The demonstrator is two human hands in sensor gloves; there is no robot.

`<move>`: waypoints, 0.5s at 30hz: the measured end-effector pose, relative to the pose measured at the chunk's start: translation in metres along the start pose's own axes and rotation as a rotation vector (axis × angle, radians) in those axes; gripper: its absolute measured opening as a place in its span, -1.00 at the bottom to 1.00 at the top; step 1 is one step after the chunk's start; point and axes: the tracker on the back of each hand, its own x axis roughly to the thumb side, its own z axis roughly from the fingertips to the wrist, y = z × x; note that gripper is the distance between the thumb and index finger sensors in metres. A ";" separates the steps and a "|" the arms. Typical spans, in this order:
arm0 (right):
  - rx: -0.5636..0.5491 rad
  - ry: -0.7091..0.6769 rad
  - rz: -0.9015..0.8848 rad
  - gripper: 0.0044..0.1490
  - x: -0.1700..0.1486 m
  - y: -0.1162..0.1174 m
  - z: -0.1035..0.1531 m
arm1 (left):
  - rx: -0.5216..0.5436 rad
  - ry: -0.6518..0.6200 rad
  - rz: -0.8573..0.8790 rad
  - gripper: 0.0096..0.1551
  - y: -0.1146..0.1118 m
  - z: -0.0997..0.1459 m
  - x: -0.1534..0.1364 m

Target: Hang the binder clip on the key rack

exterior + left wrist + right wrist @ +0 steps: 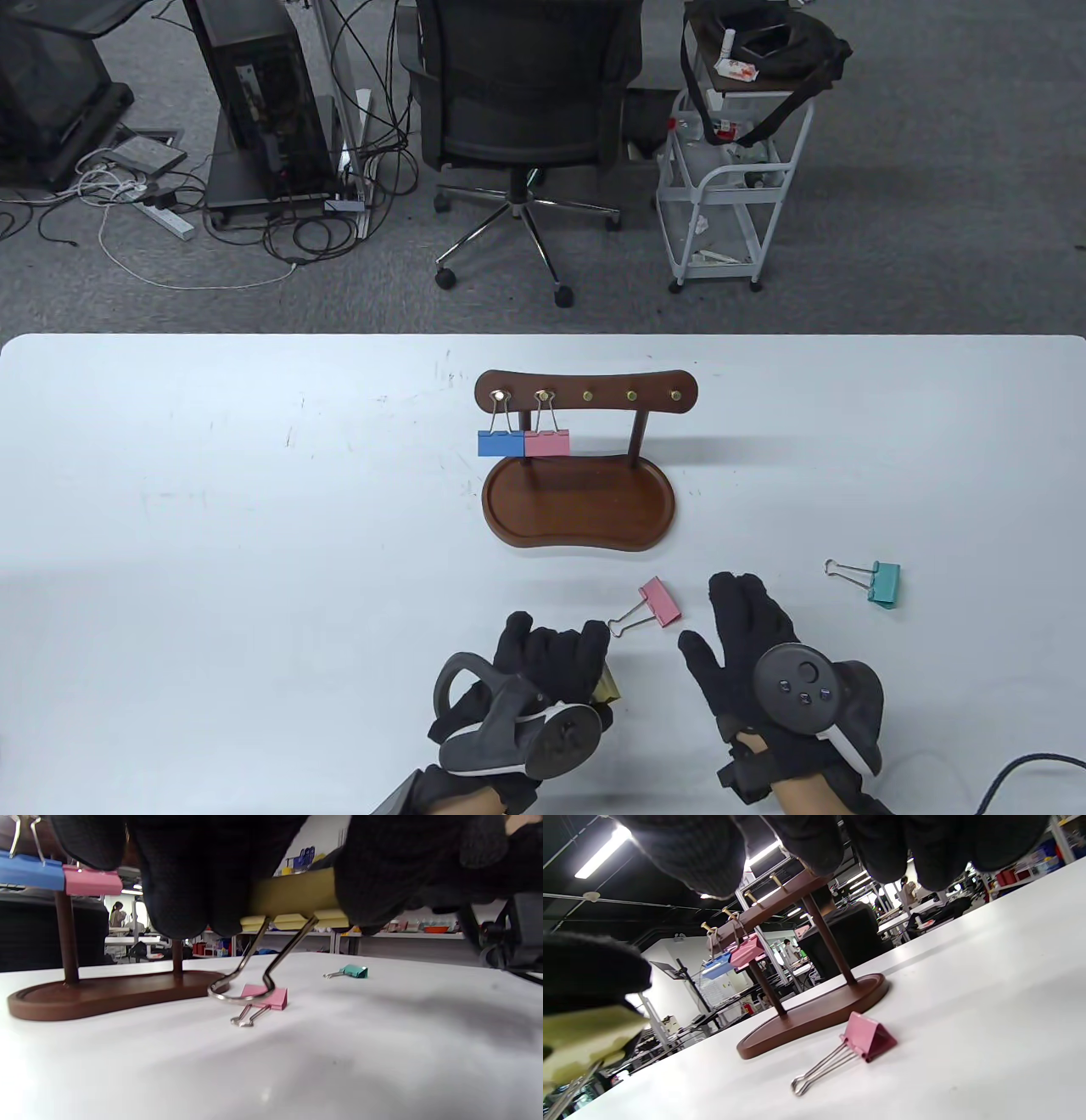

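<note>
Near the surface's front edge, the left hand [543, 671] is gripping a yellow binder clip [292, 906] for hooking onto the key rack [585, 395], while the right hand [755, 637] is hovering open-fingered.

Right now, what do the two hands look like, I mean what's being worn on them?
Both wear black knitted gloves covering every finger. The left hand carries a dark grey tracker with a ring-shaped loop and a white trim line. The right hand carries a matching tracker whose round face shows small buttons and a thumbstick. A black cable curves near the right wrist; I can't tell where it attaches. No sleeves are visible.
</note>
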 end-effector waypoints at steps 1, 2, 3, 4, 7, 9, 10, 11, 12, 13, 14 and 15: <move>0.004 -0.006 0.000 0.03 0.000 0.001 0.000 | 0.010 -0.005 -0.002 0.10 0.002 0.001 0.000; 0.010 -0.019 0.011 0.03 0.001 0.003 0.000 | 0.028 -0.011 -0.002 0.11 0.004 0.002 0.001; 0.013 -0.027 0.016 0.03 0.002 0.004 0.000 | 0.036 -0.013 0.000 0.11 0.006 0.003 0.001; 0.015 -0.037 0.017 0.03 0.003 0.005 0.000 | 0.049 -0.016 0.003 0.11 0.008 0.005 0.000; 0.014 -0.079 -0.003 0.02 0.005 0.007 0.000 | 0.065 -0.016 0.020 0.11 0.013 0.007 -0.004; 0.011 -0.123 -0.024 0.01 0.005 0.008 -0.001 | 0.079 -0.011 0.029 0.12 0.014 0.009 -0.006; 0.008 -0.147 -0.036 0.00 0.006 0.008 -0.001 | 0.083 -0.008 0.032 0.12 0.015 0.009 -0.008; 0.005 -0.175 -0.048 0.00 0.007 0.008 -0.001 | 0.086 -0.002 0.036 0.12 0.016 0.009 -0.010; 0.006 -0.214 -0.062 -0.01 0.008 0.008 -0.002 | 0.094 0.002 0.040 0.13 0.016 0.010 -0.011; 0.005 -0.239 -0.071 -0.02 0.010 0.009 -0.002 | 0.099 0.004 0.044 0.13 0.017 0.010 -0.013; 0.007 -0.267 -0.083 -0.03 0.011 0.009 -0.002 | 0.100 0.010 0.052 0.14 0.017 0.010 -0.014; 0.010 -0.287 -0.091 -0.05 0.012 0.009 -0.001 | 0.102 0.012 0.056 0.16 0.017 0.010 -0.016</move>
